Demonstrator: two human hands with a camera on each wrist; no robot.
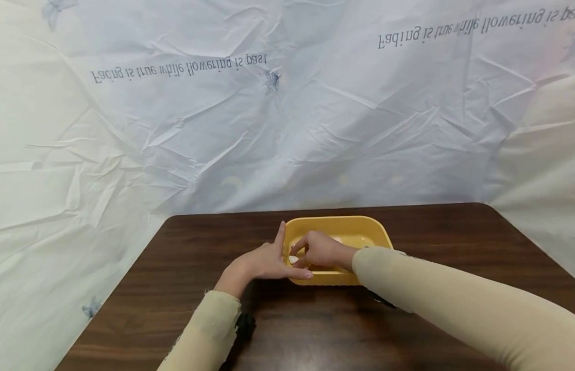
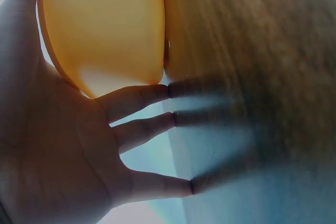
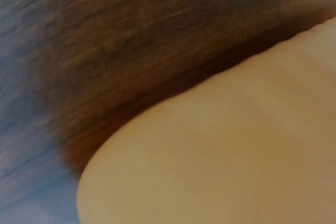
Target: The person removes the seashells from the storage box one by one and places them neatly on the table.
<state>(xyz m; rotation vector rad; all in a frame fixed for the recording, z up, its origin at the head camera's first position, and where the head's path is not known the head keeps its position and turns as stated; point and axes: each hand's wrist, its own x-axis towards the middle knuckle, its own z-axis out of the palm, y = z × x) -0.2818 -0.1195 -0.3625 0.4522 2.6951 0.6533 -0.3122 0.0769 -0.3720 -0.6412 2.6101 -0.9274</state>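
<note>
A yellow tub (image 1: 352, 225) stands on the table, its side also visible in the left wrist view (image 2: 105, 24) and the right wrist view (image 3: 220, 161). The left hand (image 1: 269, 262) rests against the tub's left end, thumb along the front rim and index finger at the left rim; its other fingers are straight and spread in the left wrist view (image 2: 68, 145). Inside the tub's left part, the right hand (image 1: 323, 250) has curled fingers and pinches a small white piece (image 1: 293, 259) between its fingertips. The right hand is out of sight in its wrist view.
The dark wooden table (image 1: 287, 330) extends around the tub. Another whitish thing (image 1: 337, 239) lies in the tub behind the right hand, too small to identify. Creased white sheeting (image 1: 315, 129) with printed words hangs behind the table and at both sides.
</note>
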